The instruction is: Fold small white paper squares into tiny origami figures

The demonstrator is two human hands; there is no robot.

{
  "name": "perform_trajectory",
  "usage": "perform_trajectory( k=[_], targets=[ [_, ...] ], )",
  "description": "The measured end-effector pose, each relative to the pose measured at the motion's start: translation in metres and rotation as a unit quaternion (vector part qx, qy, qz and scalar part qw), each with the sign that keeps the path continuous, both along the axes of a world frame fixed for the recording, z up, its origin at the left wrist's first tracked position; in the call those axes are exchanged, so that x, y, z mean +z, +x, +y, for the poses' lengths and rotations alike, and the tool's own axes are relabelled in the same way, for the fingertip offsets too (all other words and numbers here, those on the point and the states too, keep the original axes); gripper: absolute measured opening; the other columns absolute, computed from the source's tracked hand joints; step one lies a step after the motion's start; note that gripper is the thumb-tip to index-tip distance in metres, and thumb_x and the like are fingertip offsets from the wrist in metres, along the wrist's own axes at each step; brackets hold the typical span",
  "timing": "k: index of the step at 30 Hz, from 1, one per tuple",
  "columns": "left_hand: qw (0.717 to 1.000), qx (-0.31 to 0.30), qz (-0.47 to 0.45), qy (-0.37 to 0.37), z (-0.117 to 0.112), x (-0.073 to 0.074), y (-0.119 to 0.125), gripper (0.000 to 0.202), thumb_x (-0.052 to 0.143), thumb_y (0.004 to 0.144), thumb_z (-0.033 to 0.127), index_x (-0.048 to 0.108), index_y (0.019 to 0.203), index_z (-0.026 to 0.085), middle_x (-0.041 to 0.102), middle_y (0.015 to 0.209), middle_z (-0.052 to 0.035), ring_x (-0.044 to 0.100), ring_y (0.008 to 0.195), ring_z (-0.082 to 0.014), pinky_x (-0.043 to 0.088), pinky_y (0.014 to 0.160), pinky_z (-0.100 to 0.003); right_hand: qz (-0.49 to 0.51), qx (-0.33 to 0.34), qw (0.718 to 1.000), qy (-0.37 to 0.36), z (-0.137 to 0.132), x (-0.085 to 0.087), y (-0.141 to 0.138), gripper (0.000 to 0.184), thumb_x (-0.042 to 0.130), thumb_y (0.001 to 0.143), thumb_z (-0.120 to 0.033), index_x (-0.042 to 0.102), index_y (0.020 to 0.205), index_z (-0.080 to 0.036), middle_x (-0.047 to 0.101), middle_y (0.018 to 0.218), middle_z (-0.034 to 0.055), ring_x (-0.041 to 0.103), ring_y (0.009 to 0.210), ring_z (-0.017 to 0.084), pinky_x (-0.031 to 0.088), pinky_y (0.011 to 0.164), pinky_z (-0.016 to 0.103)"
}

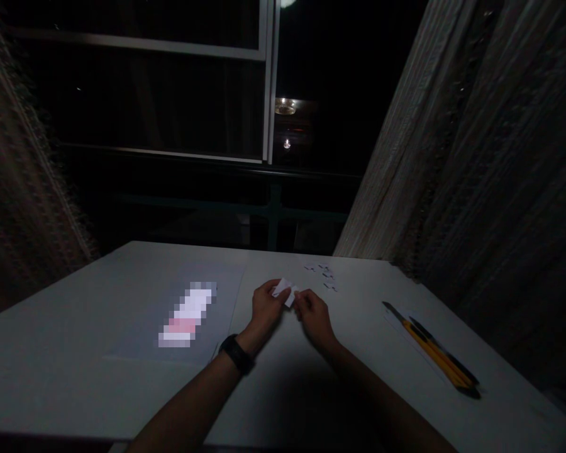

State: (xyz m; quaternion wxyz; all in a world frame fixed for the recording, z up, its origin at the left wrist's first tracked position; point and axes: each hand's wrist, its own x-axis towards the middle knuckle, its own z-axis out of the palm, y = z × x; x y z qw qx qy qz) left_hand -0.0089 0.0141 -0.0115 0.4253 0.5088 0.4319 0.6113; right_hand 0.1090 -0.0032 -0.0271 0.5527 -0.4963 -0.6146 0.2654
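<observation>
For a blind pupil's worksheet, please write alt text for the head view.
A person's left hand and right hand hold a small white paper at a white table. A yellow knife lies at right, a bright pixelated object at left.

1. In front of you is a white table.
2. On its left side lies a pale sheet, with a bright, pixelated rectangle over it, banded pink.
3. To your right, a yellow utility knife lies slanted just beside a slim black pen-like tool.
4. Beyond the table, you face a pale window frame and a dark green railing.
5. A left curtain and a right curtain hang at either side.
</observation>
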Motion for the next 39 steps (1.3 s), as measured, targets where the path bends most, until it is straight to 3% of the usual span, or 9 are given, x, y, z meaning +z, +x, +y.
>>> perform_trajectory(
  k=[9,13,22,30,39],
  targets=[
    [0.991,0.039,0.122,0.042,0.003,-0.008,0.000,0.030,0.064,0.066,0.030,0.064,0.091,0.013,0.067,0.081,-0.0073,0.061,0.071,-0.0178,0.044,0.065,-0.026,0.160,0.051,0.978,-0.123,0.008,-0.003,0.000,0.045,0.046,0.074,-0.060,0.053,0.062,-0.017,0.052,0.050,-0.0013,0.045,0.040,0.010,0.035,0.038,0.021],
    [0.987,0.048,0.148,0.046,0.001,-0.006,0.001,0.029,0.063,0.066,0.031,0.065,0.090,0.014,0.067,0.081,-0.0063,0.059,0.069,-0.0172,0.044,0.063,-0.026,0.148,0.041,0.982,-0.112,0.007,-0.001,-0.004,0.041,0.051,0.072,-0.057,0.049,0.061,-0.018,0.050,0.048,-0.0033,0.044,0.038,0.009,0.036,0.038,0.021],
    [0.999,-0.030,0.016,0.007,-0.001,0.000,0.002,0.028,0.066,0.064,0.031,0.065,0.083,0.011,0.067,0.079,-0.0078,0.061,0.073,-0.0174,0.046,0.065,-0.025,0.090,-0.015,0.995,-0.042,0.004,-0.007,-0.007,0.034,0.047,0.077,-0.051,0.046,0.064,-0.020,0.049,0.049,-0.0048,0.046,0.042,0.011,0.037,0.043,0.023],
    [1.000,0.009,-0.007,-0.009,-0.001,0.002,0.003,0.032,0.071,0.058,0.032,0.065,0.081,0.011,0.066,0.072,-0.0074,0.060,0.068,-0.0168,0.046,0.061,-0.025,0.080,-0.043,0.996,-0.026,0.002,-0.007,-0.009,0.034,0.050,0.076,-0.049,0.046,0.059,-0.021,0.049,0.045,-0.0039,0.046,0.044,0.012,0.037,0.047,0.024],
    [0.999,0.027,0.042,0.008,0.003,-0.001,-0.002,0.030,0.067,0.062,0.032,0.064,0.083,0.012,0.066,0.068,-0.0054,0.060,0.061,-0.0153,0.045,0.056,-0.024,0.141,0.093,0.982,-0.085,0.002,0.002,-0.004,0.041,0.056,0.069,-0.056,0.053,0.057,-0.017,0.055,0.050,-0.0007,0.052,0.050,0.012,0.043,0.053,0.025]
  ],
)
